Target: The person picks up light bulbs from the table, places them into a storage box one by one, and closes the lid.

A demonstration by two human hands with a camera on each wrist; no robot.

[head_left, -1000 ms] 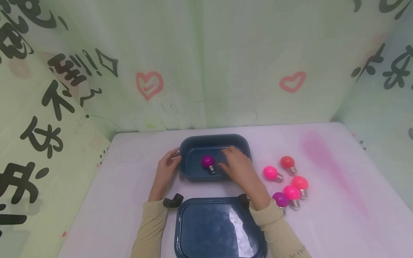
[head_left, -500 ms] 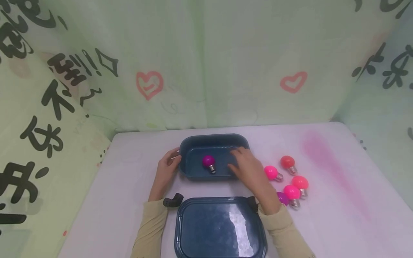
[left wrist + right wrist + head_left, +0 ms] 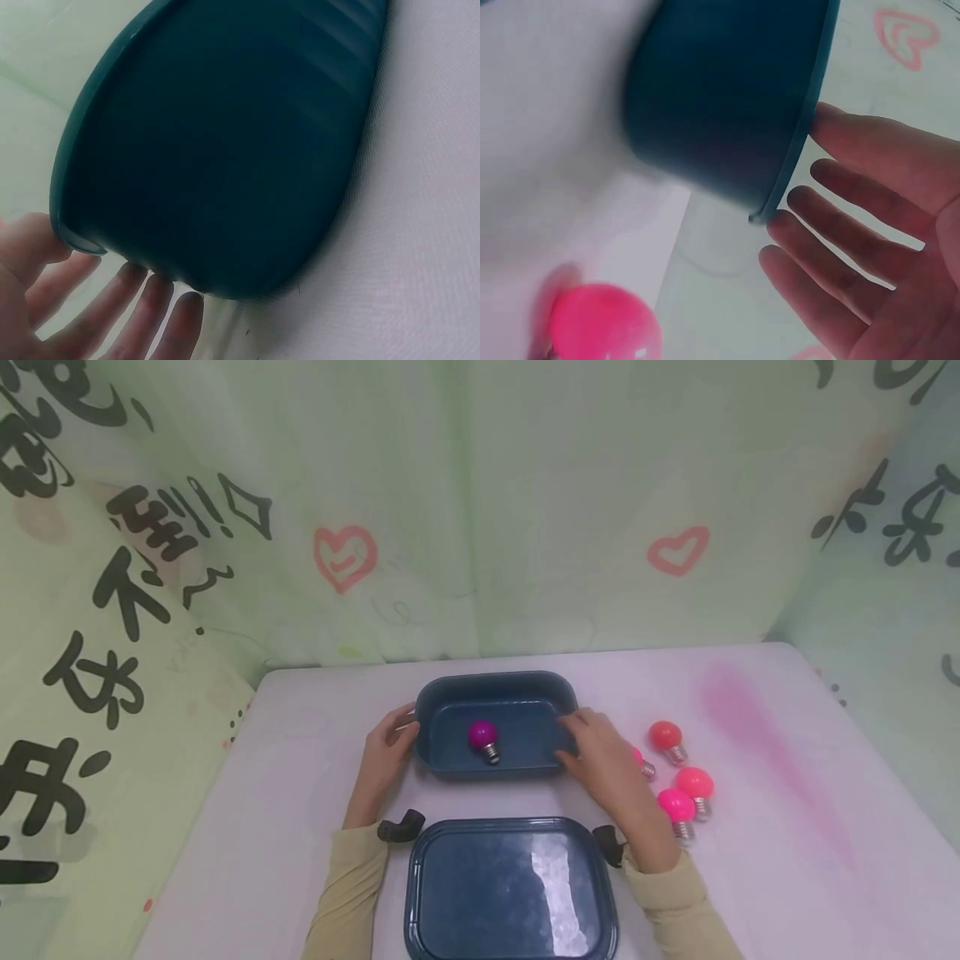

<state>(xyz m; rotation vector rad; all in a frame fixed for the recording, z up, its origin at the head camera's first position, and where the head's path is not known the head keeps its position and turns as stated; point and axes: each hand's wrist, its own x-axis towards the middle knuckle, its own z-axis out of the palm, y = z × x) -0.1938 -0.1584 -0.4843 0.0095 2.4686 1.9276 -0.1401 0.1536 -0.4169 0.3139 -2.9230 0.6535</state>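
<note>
A dark blue rectangular box (image 3: 525, 727) stands near the back of the table. Inside it lies one purple light bulb (image 3: 483, 735) with a metal screw base. My left hand (image 3: 386, 760) is at the box's left end, its fairly straight fingertips against the outer wall, as the left wrist view shows for the fingers (image 3: 135, 315). At the right end, my right hand (image 3: 607, 764) has its thumb and fingertips by the rim. In the right wrist view its fingers (image 3: 847, 240) are spread and hold nothing.
A dark blue lid (image 3: 510, 893) lies in front of the box. To the right are a red bulb (image 3: 666, 737), a coral bulb (image 3: 694, 782) and a pink bulb (image 3: 677, 806). Another pink bulb (image 3: 606, 322) is partly covered by my right hand in the head view.
My right hand has moved right, from over the box's inside to its right rim. A purple bulb on the table is now hidden by my right arm. My left hand stays put.
</note>
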